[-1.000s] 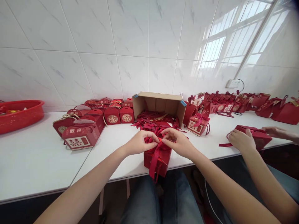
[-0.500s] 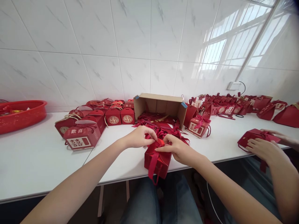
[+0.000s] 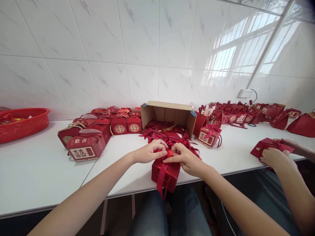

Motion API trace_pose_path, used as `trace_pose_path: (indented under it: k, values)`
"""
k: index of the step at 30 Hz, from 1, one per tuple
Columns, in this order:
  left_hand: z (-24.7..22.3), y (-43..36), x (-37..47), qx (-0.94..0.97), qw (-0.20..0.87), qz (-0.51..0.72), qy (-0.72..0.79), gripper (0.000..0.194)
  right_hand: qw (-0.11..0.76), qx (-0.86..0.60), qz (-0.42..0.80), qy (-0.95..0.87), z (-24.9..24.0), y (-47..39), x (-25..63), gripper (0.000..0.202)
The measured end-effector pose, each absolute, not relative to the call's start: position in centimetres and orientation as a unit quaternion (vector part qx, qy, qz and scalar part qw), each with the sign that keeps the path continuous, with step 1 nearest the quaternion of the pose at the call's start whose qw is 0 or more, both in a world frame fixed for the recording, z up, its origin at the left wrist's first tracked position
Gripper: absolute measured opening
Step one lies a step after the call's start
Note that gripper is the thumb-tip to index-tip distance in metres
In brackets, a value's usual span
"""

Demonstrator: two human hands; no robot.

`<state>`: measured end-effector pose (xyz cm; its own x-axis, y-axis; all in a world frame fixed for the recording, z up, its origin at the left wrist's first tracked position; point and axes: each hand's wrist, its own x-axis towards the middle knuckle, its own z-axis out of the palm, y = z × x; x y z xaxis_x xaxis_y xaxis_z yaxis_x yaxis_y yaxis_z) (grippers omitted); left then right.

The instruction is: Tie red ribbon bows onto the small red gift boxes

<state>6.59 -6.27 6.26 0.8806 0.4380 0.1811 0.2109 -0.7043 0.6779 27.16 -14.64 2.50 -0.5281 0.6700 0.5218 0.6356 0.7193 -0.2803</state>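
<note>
A red gift box (image 3: 165,175) stands at the table's front edge, partly over it. Red ribbon (image 3: 161,180) runs across its top and hangs in loops down the front. Over the box top, my left hand (image 3: 152,151) is closed, thumb and fingers pinching at the ribbon. Opposite it, my right hand (image 3: 183,157) pinches ribbon too, its index finger lying along the box lid. The ribbon between the fingertips is mostly hidden. Just behind my hands, a heap of loose red ribbons (image 3: 169,132) spills out of a cardboard box (image 3: 167,105).
Several red gift boxes (image 3: 85,146) stand on the left, beyond them a red plastic basin (image 3: 29,126). A ribboned box (image 3: 209,136) stands right of the cardboard box, with rows of others (image 3: 236,114) behind. At far right, another person's hands (image 3: 273,155) hold a red box (image 3: 263,147).
My left hand's fingers have curled closer in and moved slightly right, toward my right hand. At far right, the other person's hand has shifted on their box. The view has tilted slightly up.
</note>
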Motion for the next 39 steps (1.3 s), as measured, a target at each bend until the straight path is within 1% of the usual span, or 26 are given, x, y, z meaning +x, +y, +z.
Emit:
trace_pose_path:
  k: [3,6,9,12,18,21,24,27,28,32,36,39]
  values:
    - [6.2,-6.4,6.7,0.879,0.401,0.172,0.192,0.039,0.295,-0.365,0.025,-0.883,2.4,-14.5,27.2,0.047]
    - [6.2,-6.5,6.8,0.847,0.463,0.169,0.199,0.035,0.286,-0.36,0.011,-0.888,2.2,-14.4,27.3,0.045]
    - [6.1,-6.3,7.0,0.83,0.492,0.163,0.208,0.029,0.273,-0.362,0.006,-0.891,1.9,-14.4,27.2,0.043]
    - [6.0,-6.0,7.1,0.841,0.469,0.169,0.212,0.026,0.262,-0.367,-0.002,-0.892,1.7,-14.4,27.1,0.044]
    - [5.4,-5.9,6.8,0.875,0.373,0.213,0.226,0.026,0.267,-0.37,0.016,-0.89,1.6,-14.5,27.0,0.046]
    - [5.0,-6.3,7.0,0.875,0.357,0.239,0.224,0.026,0.299,-0.37,0.045,-0.879,1.9,-14.7,26.9,0.044]
    - [4.8,-7.0,7.4,0.854,0.379,0.273,0.229,0.033,0.353,-0.398,0.116,-0.839,2.3,-14.9,26.7,0.031]
    - [4.8,-7.7,7.8,0.825,0.423,0.288,0.239,0.038,0.392,-0.437,0.185,-0.788,2.7,-15.2,26.7,0.019]
    - [4.8,-7.9,7.9,0.816,0.439,0.288,0.241,0.038,0.4,-0.44,0.198,-0.779,2.7,-15.2,26.8,0.018]
    - [4.8,-8.7,8.2,0.788,0.479,0.294,0.251,0.04,0.415,-0.434,0.207,-0.772,2.7,-15.4,27.3,0.033]
    - [4.6,-8.9,8.4,0.782,0.462,0.32,0.268,0.039,0.458,-0.432,0.206,-0.749,2.4,-15.1,27.3,0.026]
    - [4.3,-8.8,8.5,0.774,0.466,0.335,0.266,0.04,0.499,-0.434,0.232,-0.713,2.2,-14.7,26.8,0.023]
